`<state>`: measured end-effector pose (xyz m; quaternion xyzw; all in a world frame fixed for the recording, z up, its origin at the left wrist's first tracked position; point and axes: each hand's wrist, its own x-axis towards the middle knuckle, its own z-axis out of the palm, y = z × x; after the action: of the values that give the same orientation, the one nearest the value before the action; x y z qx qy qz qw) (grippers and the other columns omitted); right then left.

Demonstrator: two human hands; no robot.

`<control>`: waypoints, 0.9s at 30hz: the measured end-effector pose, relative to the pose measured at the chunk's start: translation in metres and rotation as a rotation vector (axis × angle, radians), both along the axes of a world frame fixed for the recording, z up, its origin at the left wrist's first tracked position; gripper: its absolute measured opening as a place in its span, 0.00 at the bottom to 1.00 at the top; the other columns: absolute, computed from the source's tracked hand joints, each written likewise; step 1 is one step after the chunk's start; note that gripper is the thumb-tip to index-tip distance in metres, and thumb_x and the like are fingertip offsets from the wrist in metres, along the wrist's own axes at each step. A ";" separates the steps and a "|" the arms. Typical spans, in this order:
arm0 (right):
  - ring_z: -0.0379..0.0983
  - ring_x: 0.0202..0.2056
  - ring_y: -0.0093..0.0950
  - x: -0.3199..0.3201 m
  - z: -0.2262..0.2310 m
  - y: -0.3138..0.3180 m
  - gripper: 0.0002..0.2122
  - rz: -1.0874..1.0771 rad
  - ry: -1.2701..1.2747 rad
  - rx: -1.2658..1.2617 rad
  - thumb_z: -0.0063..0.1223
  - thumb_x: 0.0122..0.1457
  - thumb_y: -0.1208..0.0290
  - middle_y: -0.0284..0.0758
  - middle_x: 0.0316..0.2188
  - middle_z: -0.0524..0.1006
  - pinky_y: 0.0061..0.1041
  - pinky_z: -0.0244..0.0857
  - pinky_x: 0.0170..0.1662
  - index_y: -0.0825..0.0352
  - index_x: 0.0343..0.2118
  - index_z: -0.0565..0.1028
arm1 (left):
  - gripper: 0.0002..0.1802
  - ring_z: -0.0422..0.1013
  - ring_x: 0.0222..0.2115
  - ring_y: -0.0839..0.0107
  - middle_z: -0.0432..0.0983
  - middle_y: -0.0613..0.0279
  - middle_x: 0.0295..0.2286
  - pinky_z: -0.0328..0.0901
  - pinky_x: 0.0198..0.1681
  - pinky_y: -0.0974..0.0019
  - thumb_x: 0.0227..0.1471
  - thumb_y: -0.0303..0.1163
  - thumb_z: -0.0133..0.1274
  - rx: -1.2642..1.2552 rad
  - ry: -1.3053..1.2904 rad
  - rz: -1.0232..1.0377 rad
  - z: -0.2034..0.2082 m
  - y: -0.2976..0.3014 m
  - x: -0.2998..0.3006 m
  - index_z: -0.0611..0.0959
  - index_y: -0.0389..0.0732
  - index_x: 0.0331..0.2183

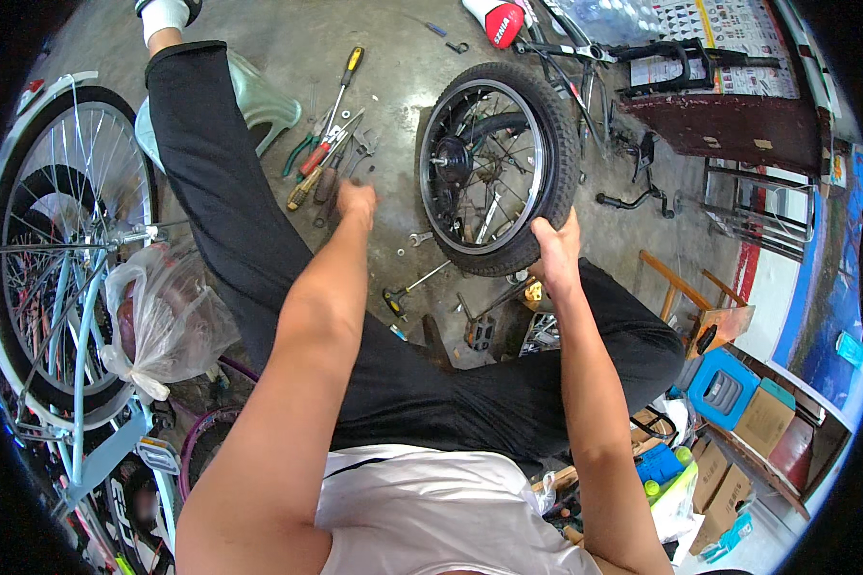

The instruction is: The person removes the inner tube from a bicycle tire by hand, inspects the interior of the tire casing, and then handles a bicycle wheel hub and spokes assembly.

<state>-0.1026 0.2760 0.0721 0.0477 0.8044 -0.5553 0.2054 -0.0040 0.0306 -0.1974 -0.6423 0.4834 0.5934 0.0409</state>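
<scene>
Black-tyred wheel [497, 165], silver spokes, upright.

A white poster [729, 24] with small coloured pictures lies far right. Brown cardboard boxes [738, 450] stand near right, beside a blue box [726, 386].

the left hand [357, 201] is motion-blurred above the heap of hand tools [326, 153] so its grip cannot be told, the right hand [556, 251] covers part of the small wheel's tyre [564, 144], and the pale bicycle [77, 287] is cut off at the picture's left rim.
</scene>
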 end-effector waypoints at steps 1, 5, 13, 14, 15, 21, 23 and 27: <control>0.69 0.33 0.20 0.000 0.002 -0.005 0.19 0.013 0.002 -0.010 0.52 0.50 0.77 0.30 0.35 0.74 0.21 0.65 0.38 0.68 0.47 0.69 | 0.20 0.76 0.44 0.53 0.79 0.43 0.42 0.70 0.46 0.56 0.46 0.25 0.53 -0.013 -0.040 -0.008 -0.012 0.005 0.014 0.79 0.32 0.43; 0.70 0.34 0.21 -0.004 -0.004 -0.005 0.18 0.056 0.001 -0.049 0.52 0.49 0.75 0.30 0.35 0.75 0.23 0.66 0.40 0.68 0.45 0.70 | 0.21 0.71 0.47 0.42 0.76 0.38 0.44 0.65 0.52 0.50 0.51 0.36 0.47 -0.118 -0.214 -0.048 -0.017 0.057 0.046 0.80 0.32 0.42; 0.72 0.41 0.26 -0.004 -0.005 0.015 0.24 0.080 -0.076 -0.165 0.52 0.49 0.76 0.33 0.42 0.75 0.27 0.66 0.48 0.70 0.52 0.68 | 0.13 0.78 0.30 0.65 0.81 0.50 0.36 0.71 0.34 0.63 0.56 0.29 0.50 -0.351 0.290 -0.179 0.126 0.073 -0.011 0.80 0.37 0.43; 0.72 0.41 0.26 -0.004 -0.001 0.017 0.25 0.060 -0.109 -0.181 0.52 0.49 0.76 0.33 0.43 0.75 0.27 0.66 0.48 0.70 0.53 0.67 | 0.12 0.78 0.29 0.67 0.81 0.52 0.35 0.71 0.34 0.64 0.57 0.29 0.50 -0.376 0.365 -0.248 0.156 0.076 -0.017 0.80 0.37 0.42; 0.72 0.42 0.27 -0.004 0.001 0.016 0.25 0.046 -0.144 -0.201 0.52 0.49 0.76 0.34 0.43 0.75 0.28 0.66 0.49 0.70 0.54 0.67 | 0.11 0.77 0.28 0.69 0.82 0.54 0.33 0.71 0.33 0.65 0.58 0.29 0.50 -0.407 0.435 -0.313 0.178 0.080 -0.018 0.80 0.37 0.41; 0.72 0.46 0.28 -0.005 0.001 0.017 0.25 0.147 -0.131 -0.212 0.52 0.51 0.78 0.34 0.46 0.73 0.30 0.65 0.51 0.68 0.55 0.64 | 0.20 0.78 0.38 0.58 0.81 0.49 0.36 0.70 0.42 0.59 0.57 0.41 0.54 -0.161 0.683 -0.418 0.220 0.131 -0.019 0.77 0.39 0.47; 0.72 0.45 0.27 -0.003 0.003 0.013 0.24 0.195 -0.106 -0.159 0.53 0.51 0.77 0.34 0.45 0.74 0.29 0.65 0.51 0.68 0.54 0.66 | 0.24 0.78 0.38 0.58 0.81 0.48 0.37 0.69 0.43 0.60 0.57 0.46 0.55 -0.031 0.758 -0.391 0.226 0.134 -0.029 0.78 0.37 0.47; 0.70 0.45 0.24 0.004 0.011 -0.002 0.25 0.280 -0.050 -0.086 0.58 0.51 0.74 0.33 0.44 0.74 0.25 0.64 0.50 0.68 0.54 0.67 | 0.22 0.72 0.38 0.75 0.80 0.59 0.36 0.66 0.44 0.69 0.61 0.46 0.51 0.035 0.715 -0.393 0.240 0.122 -0.044 0.80 0.36 0.44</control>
<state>-0.0983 0.2744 0.0835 -0.0599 0.7735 -0.5538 0.3024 -0.0475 0.1528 0.0430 -0.2903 0.5705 0.7683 -0.0062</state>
